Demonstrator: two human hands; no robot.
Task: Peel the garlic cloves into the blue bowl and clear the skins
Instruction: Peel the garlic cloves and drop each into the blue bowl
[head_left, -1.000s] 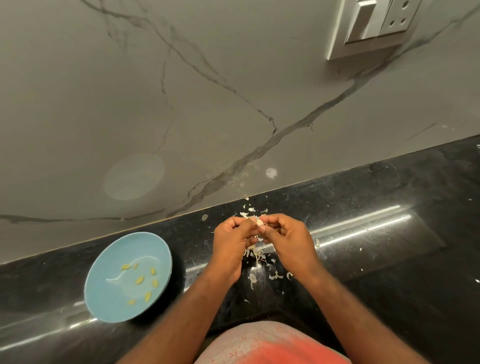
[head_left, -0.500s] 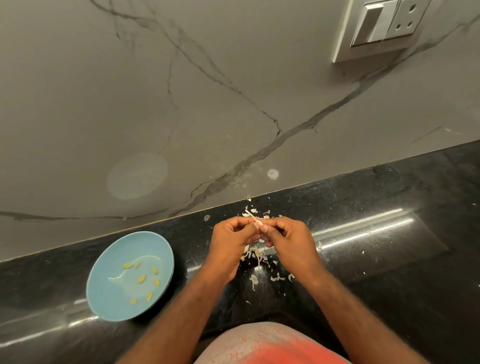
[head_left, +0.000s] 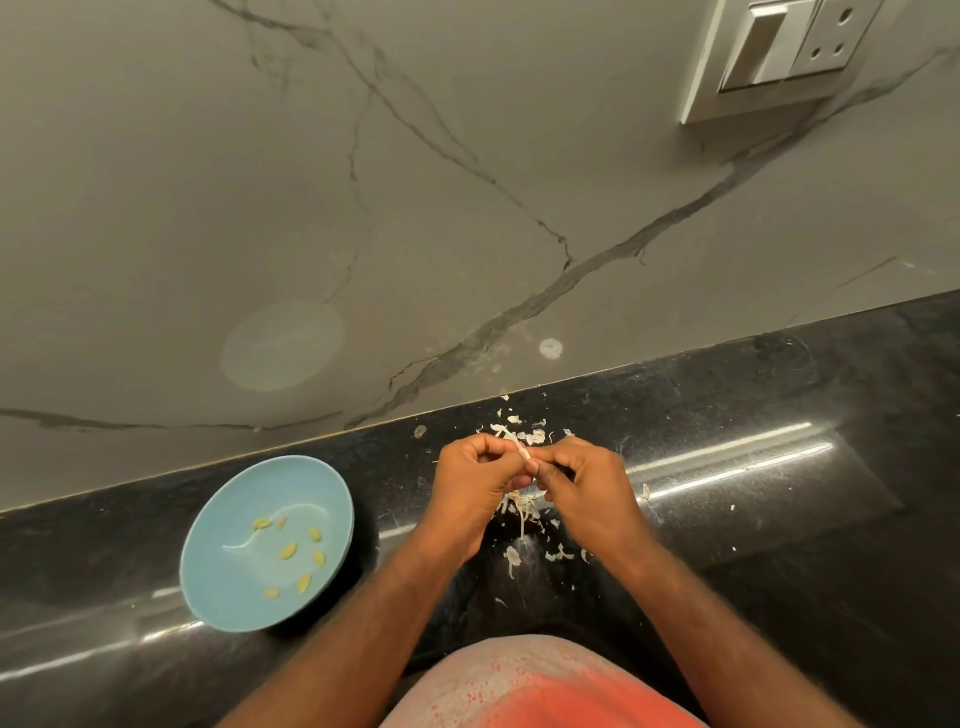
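Note:
My left hand (head_left: 475, 480) and my right hand (head_left: 587, 486) meet over the black counter (head_left: 779, 545), fingertips pinching one small garlic clove (head_left: 523, 453) between them; a strip of pale skin sticks up from it. Most of the clove is hidden by my fingers. Loose garlic skins (head_left: 519, 519) lie scattered under and behind my hands. To the left stands the blue bowl (head_left: 228, 587), holding several peeled yellowish cloves (head_left: 288, 551).
A grey marble wall (head_left: 363, 208) rises right behind the counter, with a switch and socket plate (head_left: 784, 49) at the upper right. My orange and white shirt (head_left: 535, 686) fills the bottom middle.
Both hands stay together on the clove, with only small finger movements as the skin strip lifts. The view has drifted slightly; the bowl is unmoved.

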